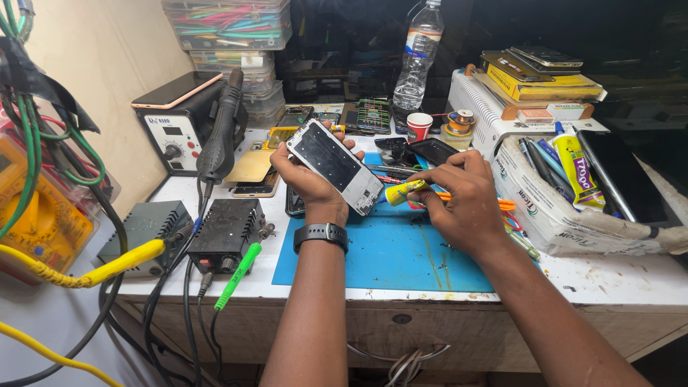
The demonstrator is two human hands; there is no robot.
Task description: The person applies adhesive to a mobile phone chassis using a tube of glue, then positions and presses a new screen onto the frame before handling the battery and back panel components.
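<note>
Holding a phone frame (335,166) up over the blue mat (387,251), the left hand (304,175) has its fingers wrapped around the frame's edges. The frame is long and flat. Its long side runs from upper left to lower right, and its open black face looks up at the camera. The lower right end almost meets the little yellow glue tube (403,190).

The right hand (462,197) pinches that tube tight. The tube lies nearly flat, with its tip pointing left at the frame.

On the right sits a white cardboard box (552,215). Inside it are a bigger yellow glue tube (575,166) standing up and some pens and tools (539,161) leaning together. Behind it, a stack of yellow boxes (541,86) has phones lying on top.

At the back there are clear plastic bins (229,29), stacked up and full of bright thin sticks. A small red and white cup (418,126) stands near a clear water bottle (418,57); I cannot tell what is in the cup.

On the left a hot air station (183,125) has a phone resting on it.
</note>
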